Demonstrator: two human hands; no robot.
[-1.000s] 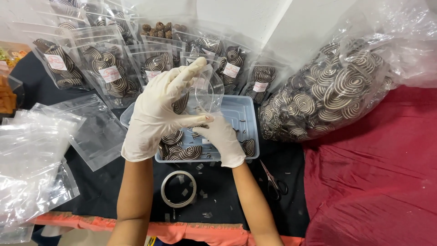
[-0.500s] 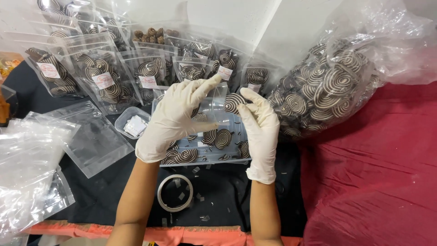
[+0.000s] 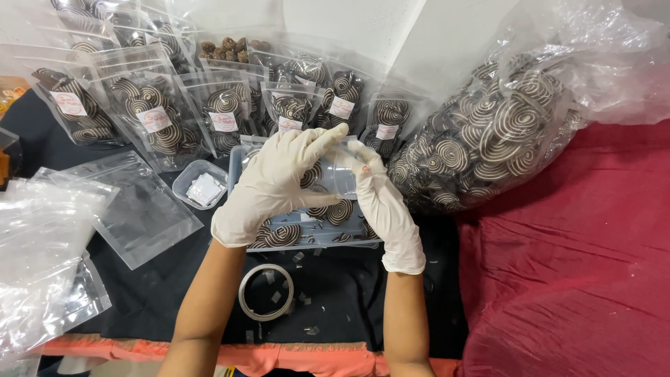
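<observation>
Clear pouch (image 3: 340, 172) pinched between left hand (image 3: 272, 185), right hand (image 3: 385, 206) fingers.

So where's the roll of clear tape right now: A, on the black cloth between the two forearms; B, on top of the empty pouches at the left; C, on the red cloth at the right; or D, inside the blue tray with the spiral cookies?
A: the tape roll lies flat on the black cloth, in front of the blue tray, between the forearms and below the gloved hands.

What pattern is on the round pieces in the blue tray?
Dark brown and cream spirals on the round pieces, clearest in the head view.
</observation>
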